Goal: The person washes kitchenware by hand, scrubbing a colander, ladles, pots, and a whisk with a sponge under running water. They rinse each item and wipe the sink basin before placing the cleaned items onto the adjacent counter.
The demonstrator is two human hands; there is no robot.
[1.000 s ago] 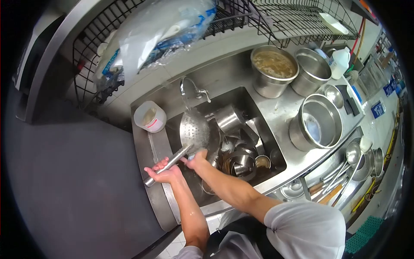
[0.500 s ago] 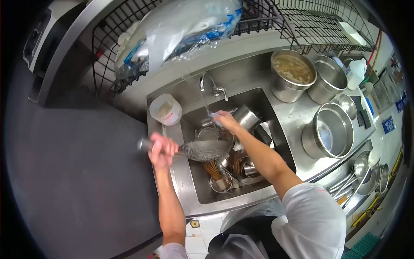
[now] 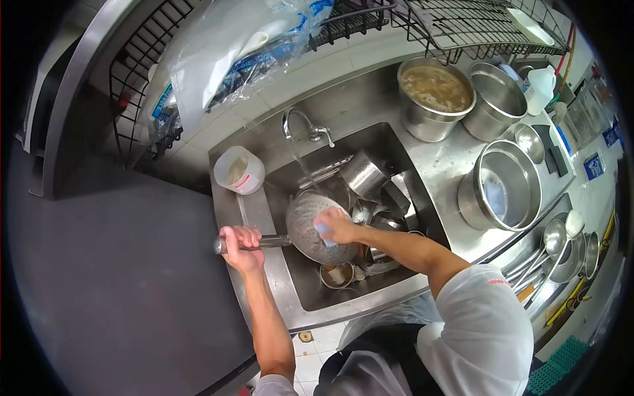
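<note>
My left hand [image 3: 242, 249] is closed around the thick handle of a round perforated metal skimmer [image 3: 308, 221]. The skimmer's bowl is held over the sink [image 3: 305, 290], its face turned up toward me. Against that face presses my right hand [image 3: 337, 226], closed on a light blue sponge [image 3: 323, 229] that shows partly under the fingers. Water runs from the curved faucet [image 3: 295, 119] down near the skimmer's far rim. Below lie a metal pot [image 3: 363, 175], a small bowl [image 3: 337, 276] and other wet metalware, partly hidden by the skimmer and my right arm.
A white plastic tub [image 3: 239, 170] stands left of the faucet. On the right counter are a pot of brown liquid [image 3: 436, 89], an empty tall pot [image 3: 494, 102], a wide pot [image 3: 500, 185] and several ladles [image 3: 554, 237]. A wire rack [image 3: 475, 30] hangs above.
The skimmer has turned from nearly edge-on to face up. My right hand has come from under the faucet down onto its bowl with the sponge. The camera view has shifted slightly.
</note>
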